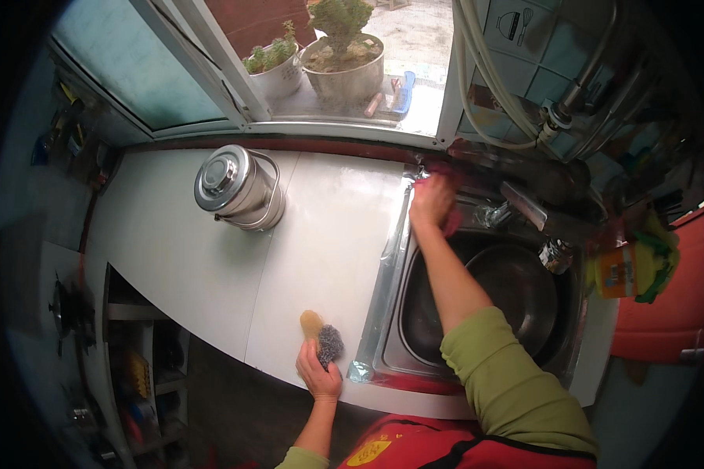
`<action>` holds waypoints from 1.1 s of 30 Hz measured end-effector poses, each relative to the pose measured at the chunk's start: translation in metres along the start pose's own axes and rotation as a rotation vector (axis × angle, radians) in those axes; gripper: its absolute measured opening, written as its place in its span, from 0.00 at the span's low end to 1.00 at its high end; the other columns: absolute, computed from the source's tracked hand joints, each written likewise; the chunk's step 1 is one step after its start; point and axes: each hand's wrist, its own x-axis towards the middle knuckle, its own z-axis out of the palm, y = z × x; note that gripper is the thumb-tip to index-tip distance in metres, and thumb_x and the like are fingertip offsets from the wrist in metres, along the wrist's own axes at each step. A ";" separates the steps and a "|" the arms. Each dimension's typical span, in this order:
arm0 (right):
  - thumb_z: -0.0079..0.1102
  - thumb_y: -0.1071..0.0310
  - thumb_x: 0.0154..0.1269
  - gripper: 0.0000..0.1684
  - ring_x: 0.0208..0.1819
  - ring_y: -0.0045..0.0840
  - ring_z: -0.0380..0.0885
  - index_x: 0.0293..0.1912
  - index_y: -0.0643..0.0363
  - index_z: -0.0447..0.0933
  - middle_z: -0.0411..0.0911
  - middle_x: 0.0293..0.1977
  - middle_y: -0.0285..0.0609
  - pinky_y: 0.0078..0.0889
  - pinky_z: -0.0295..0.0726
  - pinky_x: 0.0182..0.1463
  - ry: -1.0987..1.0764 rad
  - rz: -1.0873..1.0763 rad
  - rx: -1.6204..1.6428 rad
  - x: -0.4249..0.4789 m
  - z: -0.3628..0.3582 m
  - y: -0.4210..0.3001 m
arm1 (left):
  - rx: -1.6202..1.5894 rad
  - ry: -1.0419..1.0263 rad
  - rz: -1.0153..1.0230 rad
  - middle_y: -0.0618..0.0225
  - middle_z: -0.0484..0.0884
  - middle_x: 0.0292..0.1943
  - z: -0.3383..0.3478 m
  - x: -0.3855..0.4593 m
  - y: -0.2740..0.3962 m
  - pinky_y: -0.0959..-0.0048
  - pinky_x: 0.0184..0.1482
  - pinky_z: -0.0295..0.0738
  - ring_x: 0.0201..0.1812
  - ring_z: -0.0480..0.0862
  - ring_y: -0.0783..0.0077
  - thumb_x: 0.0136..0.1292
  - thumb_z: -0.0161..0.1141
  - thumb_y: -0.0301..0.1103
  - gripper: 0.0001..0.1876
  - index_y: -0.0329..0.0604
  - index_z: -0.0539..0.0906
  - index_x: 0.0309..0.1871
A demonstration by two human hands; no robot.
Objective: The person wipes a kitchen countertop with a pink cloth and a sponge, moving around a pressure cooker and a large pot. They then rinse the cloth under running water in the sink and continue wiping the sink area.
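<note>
My right hand (pixel 433 200) presses a pink cloth (pixel 453 221) onto the back left corner of the sink's metal rim (pixel 394 328). Near the counter's front edge, my left hand (pixel 318 372) holds a grey steel-wool scourer (pixel 330 346) and a yellowish sponge (pixel 311 323) against the white countertop (pixel 322 246). A large round metal pan or basin (pixel 513 293) lies inside the sink, partly behind my right forearm. Shiny tape covers the seam between sink and countertop.
A lidded steel pail (pixel 240 187) with a handle stands on the counter's left part. The faucet (pixel 496 216) rises behind the sink. Right of it are a metal can (pixel 555 256) and a yellow container (pixel 622 271). Beyond the window are potted plants (pixel 346 70). Open shelves (pixel 146 375) lie below left.
</note>
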 end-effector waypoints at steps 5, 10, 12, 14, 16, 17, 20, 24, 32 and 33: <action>0.49 0.59 0.58 0.23 0.61 0.41 0.65 0.50 0.60 0.74 0.68 0.58 0.49 0.42 0.61 0.66 -0.269 -0.469 0.190 -0.005 0.005 -0.031 | -0.007 0.002 0.013 0.48 0.68 0.59 0.002 -0.001 -0.002 0.52 0.61 0.59 0.58 0.67 0.45 0.52 0.50 0.33 0.31 0.35 0.66 0.63; 0.44 0.56 0.66 0.22 0.70 0.36 0.55 0.56 0.55 0.72 0.60 0.67 0.46 0.40 0.52 0.72 -0.573 -0.725 0.236 -0.066 -0.024 -0.057 | -0.033 0.050 0.053 0.48 0.69 0.58 0.000 0.001 -0.004 0.52 0.61 0.60 0.58 0.68 0.45 0.52 0.50 0.31 0.30 0.34 0.67 0.62; 0.42 0.55 0.67 0.26 0.71 0.35 0.53 0.60 0.56 0.69 0.57 0.69 0.47 0.40 0.48 0.74 -0.524 -0.726 0.248 -0.113 -0.038 -0.055 | -0.041 0.049 0.073 0.47 0.69 0.58 0.002 0.002 -0.004 0.51 0.62 0.60 0.58 0.68 0.44 0.53 0.49 0.31 0.29 0.34 0.67 0.62; 0.45 0.55 0.65 0.28 0.71 0.38 0.54 0.60 0.59 0.69 0.59 0.68 0.49 0.41 0.48 0.74 -0.411 -0.718 0.218 -0.164 -0.054 -0.047 | -0.049 0.051 0.078 0.46 0.69 0.58 0.002 0.004 -0.001 0.51 0.62 0.59 0.58 0.68 0.43 0.53 0.50 0.31 0.29 0.34 0.66 0.62; 0.48 0.55 0.64 0.27 0.70 0.40 0.55 0.58 0.61 0.71 0.61 0.66 0.50 0.44 0.48 0.73 -0.379 -0.631 0.314 -0.213 -0.079 -0.041 | -0.053 0.069 0.080 0.46 0.69 0.58 0.005 0.001 -0.009 0.51 0.62 0.59 0.59 0.67 0.42 0.53 0.50 0.31 0.29 0.34 0.66 0.62; 0.52 0.57 0.61 0.28 0.70 0.38 0.54 0.58 0.59 0.69 0.60 0.66 0.50 0.43 0.47 0.73 -0.385 -0.601 0.286 -0.235 -0.092 -0.035 | -0.060 0.078 0.097 0.46 0.69 0.58 0.006 0.001 -0.010 0.51 0.63 0.59 0.59 0.68 0.43 0.53 0.50 0.32 0.29 0.34 0.66 0.62; 0.54 0.55 0.61 0.30 0.71 0.39 0.52 0.60 0.58 0.69 0.59 0.67 0.50 0.45 0.45 0.74 -0.389 -0.597 0.304 -0.287 -0.128 -0.011 | -0.080 0.099 0.115 0.47 0.70 0.58 0.012 0.001 -0.010 0.51 0.63 0.59 0.60 0.68 0.44 0.54 0.49 0.31 0.29 0.34 0.67 0.62; 0.56 0.54 0.59 0.32 0.72 0.38 0.49 0.62 0.56 0.68 0.56 0.69 0.49 0.45 0.43 0.75 -0.458 -0.589 0.243 -0.333 -0.179 0.037 | -0.075 0.134 0.129 0.48 0.71 0.57 0.014 0.001 -0.016 0.52 0.63 0.60 0.59 0.69 0.45 0.54 0.48 0.30 0.28 0.34 0.68 0.62; 0.55 0.59 0.60 0.25 0.67 0.42 0.59 0.56 0.57 0.70 0.64 0.62 0.48 0.46 0.57 0.70 -0.222 -0.243 0.035 -0.356 -0.297 0.221 | -0.239 0.103 0.125 0.50 0.70 0.57 0.018 0.003 -0.031 0.57 0.65 0.61 0.60 0.69 0.50 0.53 0.49 0.27 0.28 0.34 0.68 0.62; 0.54 0.59 0.61 0.25 0.66 0.43 0.59 0.56 0.57 0.70 0.64 0.62 0.49 0.46 0.57 0.69 -0.172 -0.216 0.009 -0.352 -0.310 0.238 | -0.270 0.096 0.109 0.50 0.70 0.57 0.017 0.006 -0.033 0.57 0.65 0.61 0.60 0.69 0.50 0.52 0.49 0.26 0.28 0.34 0.68 0.61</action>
